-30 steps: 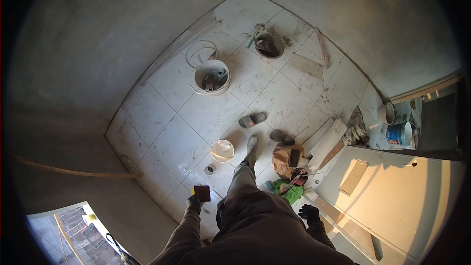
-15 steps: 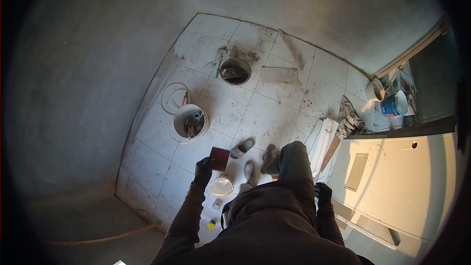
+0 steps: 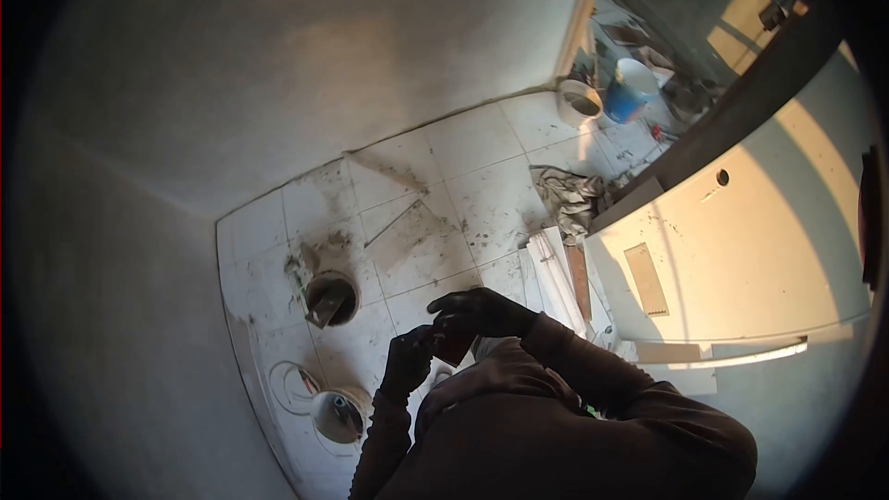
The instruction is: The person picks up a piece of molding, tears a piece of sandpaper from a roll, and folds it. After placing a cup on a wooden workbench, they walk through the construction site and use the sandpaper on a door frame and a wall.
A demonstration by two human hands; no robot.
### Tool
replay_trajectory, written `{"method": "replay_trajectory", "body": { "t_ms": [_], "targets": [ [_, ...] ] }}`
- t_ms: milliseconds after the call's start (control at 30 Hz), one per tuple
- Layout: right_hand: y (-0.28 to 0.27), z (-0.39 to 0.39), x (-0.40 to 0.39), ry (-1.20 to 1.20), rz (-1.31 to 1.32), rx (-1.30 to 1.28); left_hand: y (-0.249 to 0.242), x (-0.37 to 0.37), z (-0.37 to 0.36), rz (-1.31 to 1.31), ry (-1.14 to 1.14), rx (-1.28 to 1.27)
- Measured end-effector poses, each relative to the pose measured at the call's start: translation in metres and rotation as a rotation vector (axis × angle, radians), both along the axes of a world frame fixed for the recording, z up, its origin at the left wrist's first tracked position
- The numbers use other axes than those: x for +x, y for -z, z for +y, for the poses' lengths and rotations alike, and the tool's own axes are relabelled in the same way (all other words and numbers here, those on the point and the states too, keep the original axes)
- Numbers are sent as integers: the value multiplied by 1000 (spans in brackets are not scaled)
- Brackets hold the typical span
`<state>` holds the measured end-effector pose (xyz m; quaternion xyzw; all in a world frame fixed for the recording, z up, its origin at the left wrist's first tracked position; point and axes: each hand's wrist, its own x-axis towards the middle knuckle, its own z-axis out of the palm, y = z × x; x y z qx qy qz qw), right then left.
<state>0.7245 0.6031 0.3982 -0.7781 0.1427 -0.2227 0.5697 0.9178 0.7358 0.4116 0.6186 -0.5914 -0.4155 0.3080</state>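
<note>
Pinching the dark red block (image 3: 453,350) by its edge, the left hand (image 3: 407,363) presumably steadies it near the right hand (image 3: 482,312), whose grip cannot be determined.

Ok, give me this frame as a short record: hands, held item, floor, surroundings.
left hand: holding the dark red block
right hand: at the block's upper side; contact unclear
held item: dark red block, partly hidden
floor: white tiles, dirt-stained
crumpled cloth: beside white strips
blue bucket: upper right, tilted in view
</note>
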Motion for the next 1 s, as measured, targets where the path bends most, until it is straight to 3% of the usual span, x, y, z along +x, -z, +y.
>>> {"method": "replay_trajectory", "body": {
  "t_ms": [67,100,133,200,233,267,300,400,433,500,567,667,700,733,800,833,867,933,967,1000],
  "targets": [
    [10,-44,-6,83,-18,44,-13,0,-67,61,116,107],
    [13,-64,-14,92,-31,100,-13,0,-99,-87,267,-40],
    [4,-81,-25,133,-29,98,-11,-3,-124,-57,307,-88],
    [-23,-115,-44,263,39,-220,-2,-6,-175,-60,439,-168],
    [-18,-129,-50,341,9,-153,-5,-13,-199,-62,463,-182],
    [-16,-140,-56,420,-26,-86,-9,-22,-221,-6,469,-89],
    [-15,-151,-66,490,32,-182,-14,-32,-241,48,477,10],
    [-22,-179,-95,761,102,-229,-42,-74,-304,42,536,60],
    [-16,-189,-106,840,124,-269,-29,-79,-327,37,568,64],
    [-6,-211,-126,930,135,-288,22,-85,-371,-168,789,-688],
    [4,-241,-148,1015,152,-308,62,-101,-419,-113,820,-539],
    [11,-291,-172,1112,262,-408,63,-148,-506,-13,921,-280],
    [-9,-313,-182,1134,339,-413,59,-164,-532,38,990,-169],
    [-12,-333,-190,1158,353,-409,62,-179,-555,48,1016,-167],
    [-21,-373,-211,1179,497,-514,67,-211,-602,18,1023,-488],
    [-32,-393,-222,1195,471,-341,51,-225,-631,87,1090,-289],
    [-35,-412,-234,1202,489,-340,57,-236,-655,105,1098,-289],
    [-33,-442,-258,1259,378,-198,65,-258,-703,147,1194,-517],
    [-27,-455,-265,1317,109,93,61,-266,-722,150,1220,-514],
    [-25,-464,-277,1344,102,94,57,-275,-742,128,1253,-524]
  ]
}}
